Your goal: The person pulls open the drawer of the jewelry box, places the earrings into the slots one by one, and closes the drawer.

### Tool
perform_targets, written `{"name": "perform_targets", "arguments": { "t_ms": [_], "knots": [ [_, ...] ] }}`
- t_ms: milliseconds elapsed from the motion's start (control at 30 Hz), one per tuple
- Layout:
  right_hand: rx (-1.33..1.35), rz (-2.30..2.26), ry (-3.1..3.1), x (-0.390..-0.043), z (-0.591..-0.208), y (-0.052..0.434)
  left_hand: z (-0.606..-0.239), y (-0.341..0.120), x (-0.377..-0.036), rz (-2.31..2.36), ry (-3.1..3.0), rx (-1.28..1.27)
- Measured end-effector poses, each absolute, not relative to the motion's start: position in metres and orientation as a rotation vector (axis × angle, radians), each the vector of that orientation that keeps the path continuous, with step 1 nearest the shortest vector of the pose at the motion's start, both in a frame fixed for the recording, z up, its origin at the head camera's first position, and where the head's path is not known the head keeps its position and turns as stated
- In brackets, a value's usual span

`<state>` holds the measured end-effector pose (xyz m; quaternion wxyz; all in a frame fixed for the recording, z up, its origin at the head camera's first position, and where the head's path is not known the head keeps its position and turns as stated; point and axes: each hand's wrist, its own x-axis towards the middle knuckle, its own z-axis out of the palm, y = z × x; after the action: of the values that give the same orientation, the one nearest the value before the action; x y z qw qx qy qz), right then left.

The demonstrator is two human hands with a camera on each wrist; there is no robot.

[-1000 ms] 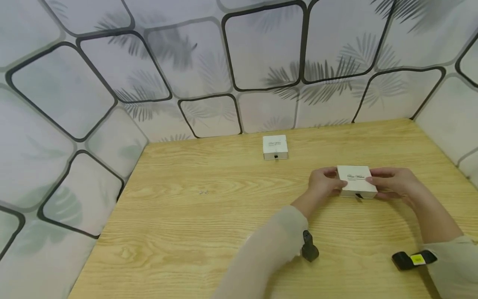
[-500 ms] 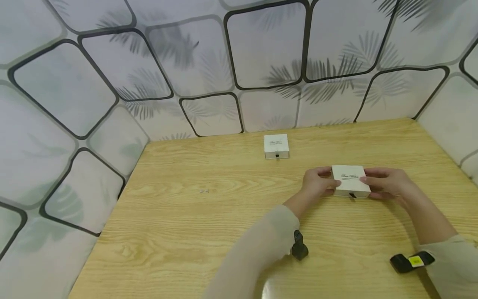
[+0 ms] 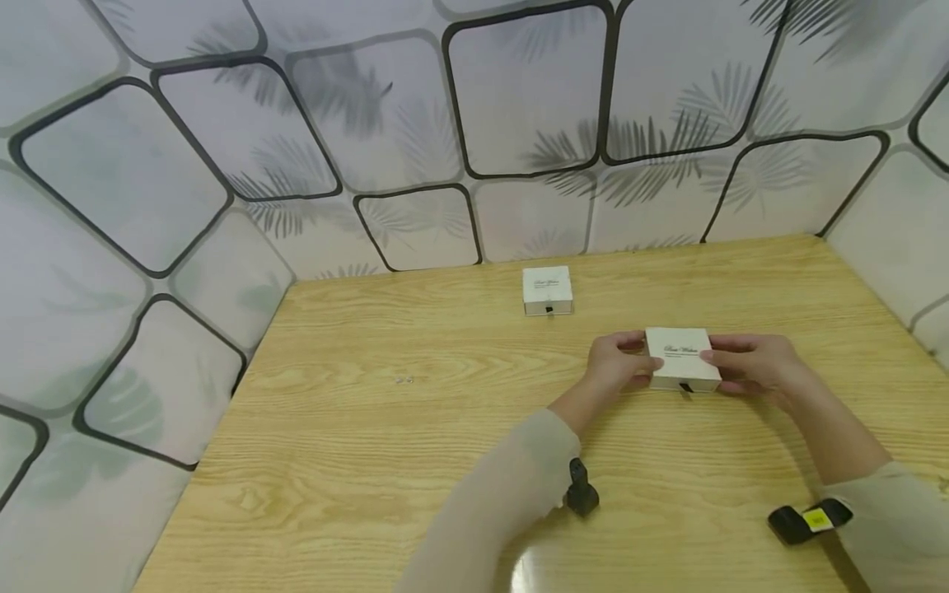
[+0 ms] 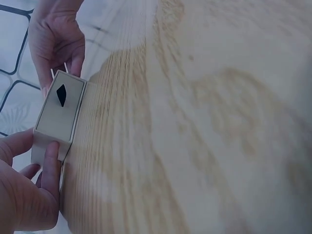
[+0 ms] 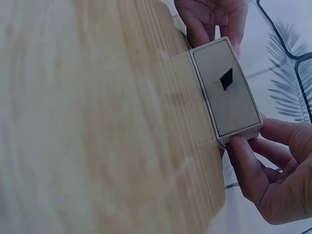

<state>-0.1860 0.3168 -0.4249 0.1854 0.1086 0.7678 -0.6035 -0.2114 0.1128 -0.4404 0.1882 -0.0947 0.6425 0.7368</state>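
A white drawer-style gift box (image 3: 678, 352) with dark script on its lid sits between both hands, right of the table's middle. My left hand (image 3: 614, 362) grips its left side, the thumb on the top edge. On the opposite side my right hand (image 3: 756, 366) holds it the same way, thumb over the lid's right edge. The box's front with a black pull tab (image 4: 61, 95) shows in the left wrist view. In the right wrist view the drawer front (image 5: 226, 87) is flush inside the sleeve. What the box contains is hidden.
A second white box (image 3: 547, 290) of the same kind stands near the back edge of the wooden table (image 3: 356, 461). Two tiny shiny pieces (image 3: 404, 380) lie left of centre, too small to identify. A patterned wall covering (image 3: 530, 218) rises behind the table.
Both hands have moved left along the table, with the gift box between them. The second box and the tiny pieces have stayed in place.
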Motion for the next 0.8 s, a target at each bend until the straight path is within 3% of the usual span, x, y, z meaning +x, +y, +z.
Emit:
{"name": "perform_targets", "arguments": {
  "t_ms": [800],
  "knots": [
    [0.276, -1.69, 2.195, -0.19, -0.428, 0.286, -0.441, 0.082, -0.215, 2.035, 1.842, -0.228]
  ]
}}
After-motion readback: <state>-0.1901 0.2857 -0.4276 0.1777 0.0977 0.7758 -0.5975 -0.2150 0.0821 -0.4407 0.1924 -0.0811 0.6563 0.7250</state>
